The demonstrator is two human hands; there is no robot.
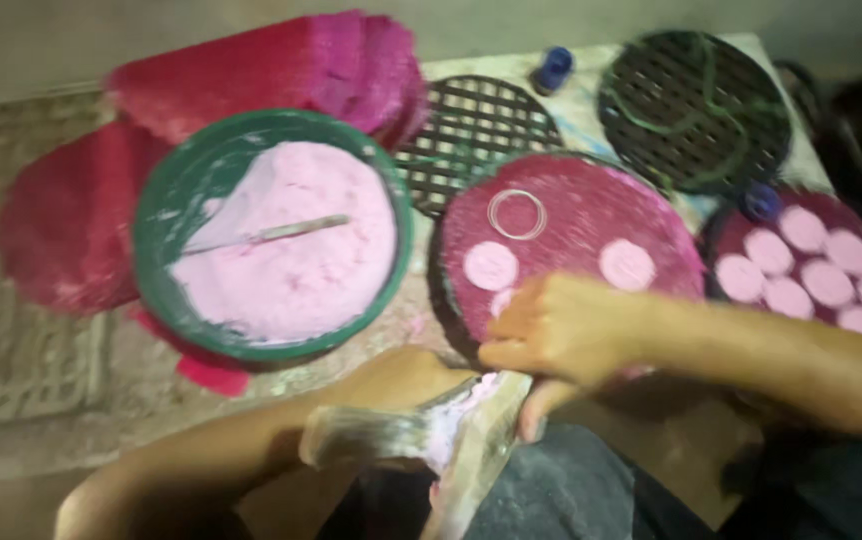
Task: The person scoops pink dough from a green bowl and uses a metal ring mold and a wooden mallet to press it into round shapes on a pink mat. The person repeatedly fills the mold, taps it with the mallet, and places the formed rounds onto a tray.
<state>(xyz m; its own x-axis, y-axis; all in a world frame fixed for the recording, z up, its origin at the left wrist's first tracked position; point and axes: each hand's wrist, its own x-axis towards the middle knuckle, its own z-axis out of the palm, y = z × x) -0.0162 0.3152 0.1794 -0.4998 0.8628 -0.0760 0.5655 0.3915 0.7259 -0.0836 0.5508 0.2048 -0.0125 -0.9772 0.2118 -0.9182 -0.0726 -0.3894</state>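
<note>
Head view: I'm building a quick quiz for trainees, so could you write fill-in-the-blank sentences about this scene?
1. The green bowl is filled with a ____ powdery mass.
2. A metal ring lies on the round dark red tray, which also carries flat pink ____.
3. Both hands, left and right, meet at a clear ____ bag smeared with pink.

Missing words: pink; discs; plastic

Two grates (476, 130); one basin (166, 195).
</note>
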